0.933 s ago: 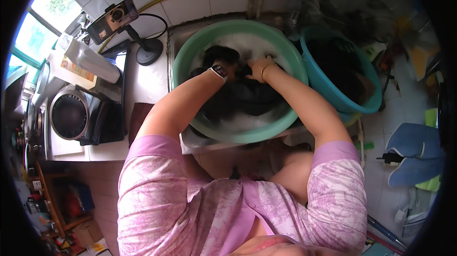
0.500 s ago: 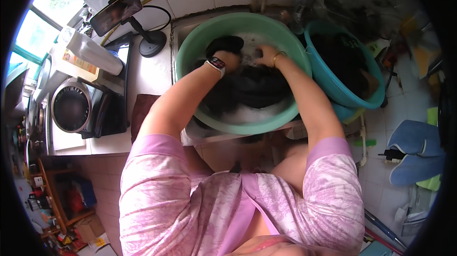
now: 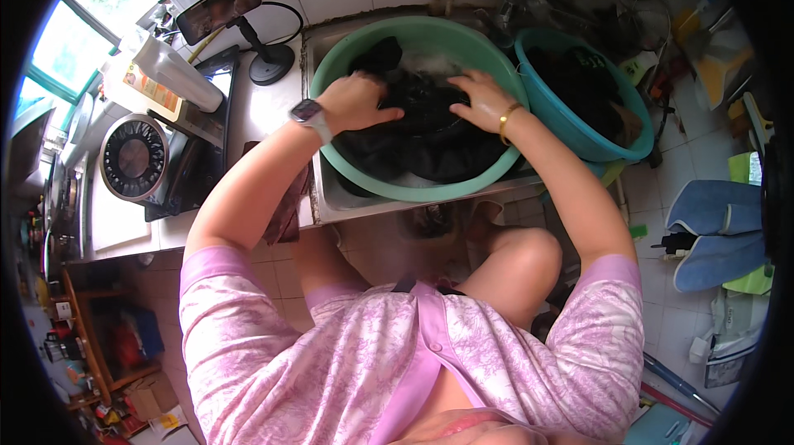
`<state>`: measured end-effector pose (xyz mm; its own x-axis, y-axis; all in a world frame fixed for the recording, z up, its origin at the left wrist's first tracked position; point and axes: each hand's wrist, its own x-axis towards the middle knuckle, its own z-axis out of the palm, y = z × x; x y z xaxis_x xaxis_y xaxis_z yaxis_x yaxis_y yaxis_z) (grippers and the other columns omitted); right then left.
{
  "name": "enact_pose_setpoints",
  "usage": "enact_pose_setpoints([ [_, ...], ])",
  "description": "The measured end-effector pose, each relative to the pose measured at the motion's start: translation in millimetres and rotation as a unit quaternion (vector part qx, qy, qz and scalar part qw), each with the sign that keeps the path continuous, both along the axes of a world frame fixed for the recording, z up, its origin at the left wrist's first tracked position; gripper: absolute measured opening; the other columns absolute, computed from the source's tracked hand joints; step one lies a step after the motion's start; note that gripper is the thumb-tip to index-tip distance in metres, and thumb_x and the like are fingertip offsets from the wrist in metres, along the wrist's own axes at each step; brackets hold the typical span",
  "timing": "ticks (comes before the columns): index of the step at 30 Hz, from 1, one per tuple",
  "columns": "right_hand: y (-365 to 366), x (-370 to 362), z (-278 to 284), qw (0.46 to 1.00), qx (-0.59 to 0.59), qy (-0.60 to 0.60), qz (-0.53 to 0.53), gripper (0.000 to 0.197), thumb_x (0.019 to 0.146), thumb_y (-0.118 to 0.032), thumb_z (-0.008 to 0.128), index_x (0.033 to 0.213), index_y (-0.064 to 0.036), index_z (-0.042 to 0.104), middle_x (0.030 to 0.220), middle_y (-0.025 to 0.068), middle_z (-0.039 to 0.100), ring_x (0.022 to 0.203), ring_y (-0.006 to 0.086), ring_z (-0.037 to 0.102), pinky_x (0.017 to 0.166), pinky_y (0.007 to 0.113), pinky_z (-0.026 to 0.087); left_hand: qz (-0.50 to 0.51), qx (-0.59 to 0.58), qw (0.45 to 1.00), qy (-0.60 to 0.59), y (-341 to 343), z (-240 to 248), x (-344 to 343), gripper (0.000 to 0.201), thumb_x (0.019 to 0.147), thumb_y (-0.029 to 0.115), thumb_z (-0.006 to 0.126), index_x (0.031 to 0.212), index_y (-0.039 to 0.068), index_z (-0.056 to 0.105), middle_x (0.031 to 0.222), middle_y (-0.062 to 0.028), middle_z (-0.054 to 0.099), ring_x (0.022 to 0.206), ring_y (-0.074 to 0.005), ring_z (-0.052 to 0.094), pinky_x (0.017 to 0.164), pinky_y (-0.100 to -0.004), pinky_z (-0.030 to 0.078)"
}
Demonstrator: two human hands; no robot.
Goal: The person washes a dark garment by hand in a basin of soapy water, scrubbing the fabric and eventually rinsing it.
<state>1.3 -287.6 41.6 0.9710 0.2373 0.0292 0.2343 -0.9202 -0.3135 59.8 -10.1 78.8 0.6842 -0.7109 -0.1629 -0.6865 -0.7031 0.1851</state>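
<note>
A wide green basin (image 3: 426, 193) sits in the sink, holding soaked black clothing (image 3: 455, 155) and some white suds (image 3: 438, 55) toward its far side. My left hand (image 3: 357, 102), wearing a watch on its wrist, is over the left part of the clothing, thumb stretched toward the middle. Opposite it, my right hand (image 3: 481, 101) has a gold bangle at the wrist and its fingers spread over the clothing's right part. Neither hand grips anything; whether the fingertips touch the cloth is unclear. A bunched black piece (image 3: 379, 56) lies against the far left wall of the basin.
Right of the green basin stands a blue tub (image 3: 647, 132) with dark clothes inside. On the left counter are a phone (image 3: 219, 9) on a stand, a white jug (image 3: 178, 73) and a small round fan (image 3: 134, 157). Blue slippers (image 3: 715, 207) are at the right.
Both hands have come up out of the suds and nearer to me, with fingers now spread. The clothing is more bunched toward the middle. The whole view has shifted slightly.
</note>
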Motion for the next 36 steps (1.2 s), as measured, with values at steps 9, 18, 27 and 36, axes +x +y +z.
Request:
enact_pose_setpoints([
  [9,22.8,45.5,-68.7,0.948,-0.271,0.16,0.051,0.063,0.093,-0.035,0.058,0.149,-0.0155,0.036,0.151,0.0167,0.037,0.135,0.0348,0.039,0.105,0.048,0.04,-0.051,0.072,0.994,-0.064,-58.5,-123.0,64.5,0.08,0.082,0.057,0.064,0.147,0.018,0.038,0.143,-0.0212,0.043,0.131,-0.0423,0.043,0.11,-0.0528,0.033],
  [18,-7.8,141.2,-107.6,0.926,-0.26,0.26,0.084,0.028,0.09,-0.014,0.05,0.106,-0.0022,0.07,0.116,0.0199,0.066,0.109,0.0368,0.061,0.092,0.044,0.048,-0.091,-0.107,0.981,-0.131,-87.3,-145.7,108.9,0.023,0.081,0.026,0.064,0.094,0.008,0.071,0.098,-0.016,0.069,0.094,-0.0326,0.065,0.084,-0.042,0.052],
  [27,11.0,74.6,-1.4,0.996,-0.024,0.026,-0.083,0.045,0.082,-0.017,0.071,0.121,-0.0059,0.052,0.107,0.0187,0.067,0.103,0.0373,0.063,0.086,0.045,0.051,0.009,-0.15,0.982,-0.115,-62.5,-68.4,79.1,0.044,0.08,0.022,0.07,0.119,0.008,0.055,0.111,-0.0165,0.064,0.1,-0.0375,0.063,0.083,-0.0468,0.051],
  [36,52.1,-44.0,28.5,0.97,-0.105,-0.188,0.112,0.046,0.07,-0.017,0.076,0.11,-0.01,0.055,0.089,0.0057,0.061,0.09,0.0253,0.061,0.079,0.04,0.046,-0.046,-0.148,0.978,-0.139,8.3,-8.2,-38.8,0.041,0.076,0.025,0.076,0.106,0.007,0.056,0.096,-0.0138,0.059,0.092,-0.0355,0.061,0.079,-0.0434,0.05],
])
